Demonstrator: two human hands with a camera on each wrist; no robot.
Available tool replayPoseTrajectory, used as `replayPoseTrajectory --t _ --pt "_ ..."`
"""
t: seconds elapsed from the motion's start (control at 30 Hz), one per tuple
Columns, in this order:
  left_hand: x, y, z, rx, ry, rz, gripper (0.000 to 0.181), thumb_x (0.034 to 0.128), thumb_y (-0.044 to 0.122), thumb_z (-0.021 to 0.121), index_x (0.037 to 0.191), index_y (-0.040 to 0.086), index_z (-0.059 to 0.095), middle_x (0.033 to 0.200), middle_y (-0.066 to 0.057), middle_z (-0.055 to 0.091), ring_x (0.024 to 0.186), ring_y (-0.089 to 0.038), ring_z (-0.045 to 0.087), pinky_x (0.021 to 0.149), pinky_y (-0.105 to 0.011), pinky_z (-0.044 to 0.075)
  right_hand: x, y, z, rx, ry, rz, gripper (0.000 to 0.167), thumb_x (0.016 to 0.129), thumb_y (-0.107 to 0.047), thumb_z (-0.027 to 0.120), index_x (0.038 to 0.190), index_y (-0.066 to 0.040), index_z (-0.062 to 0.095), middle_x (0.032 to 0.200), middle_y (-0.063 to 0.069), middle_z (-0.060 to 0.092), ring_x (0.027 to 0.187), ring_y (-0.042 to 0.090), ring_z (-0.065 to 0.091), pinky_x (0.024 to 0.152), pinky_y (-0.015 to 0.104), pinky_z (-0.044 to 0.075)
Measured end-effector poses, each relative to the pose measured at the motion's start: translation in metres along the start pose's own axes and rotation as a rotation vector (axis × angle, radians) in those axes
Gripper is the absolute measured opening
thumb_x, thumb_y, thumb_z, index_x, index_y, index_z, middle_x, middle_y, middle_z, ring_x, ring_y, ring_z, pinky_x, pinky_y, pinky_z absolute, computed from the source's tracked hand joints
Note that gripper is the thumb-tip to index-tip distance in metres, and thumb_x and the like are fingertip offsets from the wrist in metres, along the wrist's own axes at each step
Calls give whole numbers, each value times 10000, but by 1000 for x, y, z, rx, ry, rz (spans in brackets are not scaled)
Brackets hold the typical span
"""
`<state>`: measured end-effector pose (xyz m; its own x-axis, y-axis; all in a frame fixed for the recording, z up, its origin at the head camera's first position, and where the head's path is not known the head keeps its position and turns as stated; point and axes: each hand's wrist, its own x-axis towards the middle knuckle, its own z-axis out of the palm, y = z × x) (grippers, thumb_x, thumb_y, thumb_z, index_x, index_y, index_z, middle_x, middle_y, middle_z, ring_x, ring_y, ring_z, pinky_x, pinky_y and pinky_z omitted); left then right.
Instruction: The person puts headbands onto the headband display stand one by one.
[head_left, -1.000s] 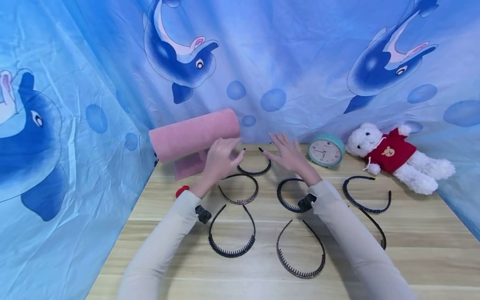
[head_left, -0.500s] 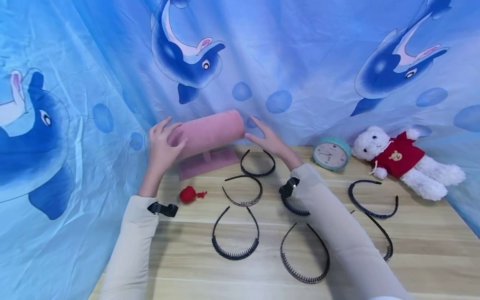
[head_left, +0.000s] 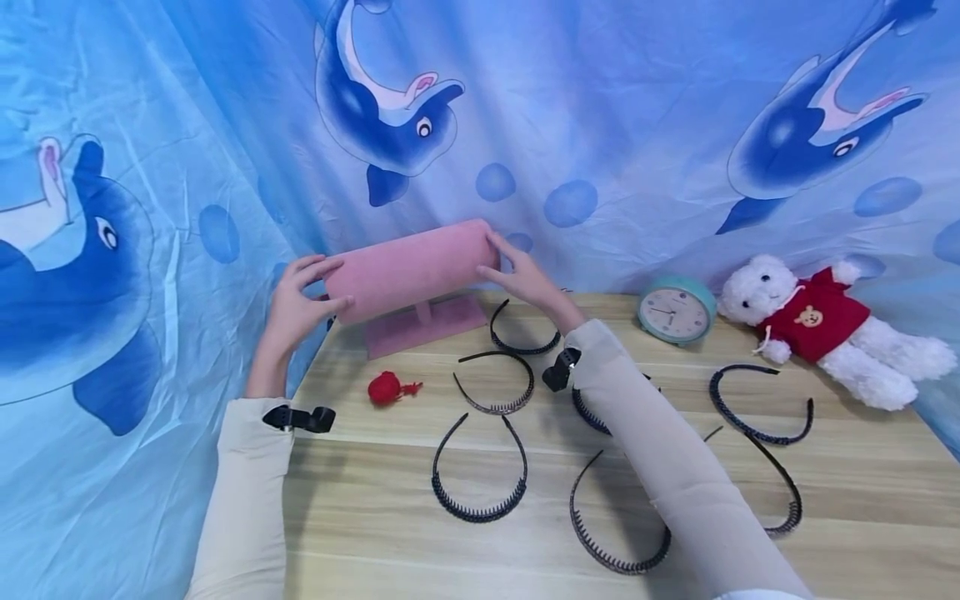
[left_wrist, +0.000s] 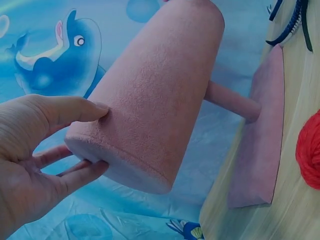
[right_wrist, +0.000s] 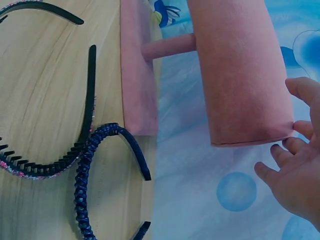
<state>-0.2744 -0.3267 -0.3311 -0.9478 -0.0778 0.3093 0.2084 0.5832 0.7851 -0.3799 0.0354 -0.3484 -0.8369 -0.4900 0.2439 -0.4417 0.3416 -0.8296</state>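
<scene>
A pink padded cylinder [head_left: 412, 267] stands on a post over a flat pink base [head_left: 427, 323] at the back left. At its left end my left hand [head_left: 292, 307] grips it; in the left wrist view that hand [left_wrist: 35, 145] has its thumb on the side and fingertips against the end face. My right hand [head_left: 531, 279] is at the cylinder's other end, fingers spread. The right wrist view shows this hand [right_wrist: 302, 165] with fingertips at the end's rim, some of them clear of the cylinder [right_wrist: 245, 85].
Several dark headbands lie on the wooden table [head_left: 390, 517], one [head_left: 480, 515] near its middle. A red yarn piece [head_left: 384, 388] lies before the base. Back right are a green clock [head_left: 677, 310] and a white bear in red [head_left: 813, 321]. Blue dolphin-print cloth hangs behind.
My left hand has moved left from above the headbands to the cylinder's left end and taken hold there. My right hand has moved left to the other end. The head view has shifted slightly.
</scene>
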Motion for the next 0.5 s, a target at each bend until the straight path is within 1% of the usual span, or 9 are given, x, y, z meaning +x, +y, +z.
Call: replayPoseTrajectory --t 0.1,0.2,0.27,0.37,0.43,0.47,0.5 --pt "1 -1 0 8 3 -17 622 880 136 805 1460 160 578 1604 -113 351 1438 -340 370 1090 -543 470 -2 4 3 -2 7 -27 775 1014 -233 633 1640 -180 180 1717 19 149 1586 257 136 1283 430 173" --pt "3 -2 -3 25 1 -19 621 866 147 821 1444 176 597 1586 -100 383 1426 -325 391 1077 -515 490 -5 5 6 -15 9 -46 769 1010 -197 634 1635 -148 188 1720 40 129 1587 257 132 1275 450 195" --pt "5 -3 -4 38 -4 -14 617 858 160 831 1433 190 609 1579 -87 402 1415 -319 415 1042 -451 513 -8 4 8 -19 14 -49 765 1007 -188 638 1632 -134 200 1721 57 122 1590 249 122 1273 456 195" --pt "10 -7 -7 48 -18 -6 617 860 181 831 1434 206 608 1583 -71 410 1422 -320 421 983 -367 498 -11 2 9 -28 24 -58 771 998 -179 647 1627 -109 207 1718 75 126 1590 243 123 1273 443 194" --pt "13 -9 -7 49 -28 -7 616 867 184 825 1440 214 602 1592 -59 406 1432 -317 421 984 -361 483 -15 2 9 -31 31 -60 780 994 -186 650 1628 -105 204 1717 71 129 1589 241 132 1274 432 194" --pt "16 -10 -8 49 -36 -12 621 870 190 823 1447 221 595 1600 -51 399 1443 -314 411 1005 -375 482 -17 1 9 -28 35 -60 788 989 -187 654 1628 -105 201 1717 61 130 1589 236 134 1276 423 190" --pt "18 -12 -8 40 -45 -14 625 873 188 819 1453 222 588 1608 -46 390 1455 -313 398 1036 -414 478 -20 1 10 -21 38 -61 796 985 -191 658 1629 -105 198 1718 61 127 1589 233 133 1277 420 186"
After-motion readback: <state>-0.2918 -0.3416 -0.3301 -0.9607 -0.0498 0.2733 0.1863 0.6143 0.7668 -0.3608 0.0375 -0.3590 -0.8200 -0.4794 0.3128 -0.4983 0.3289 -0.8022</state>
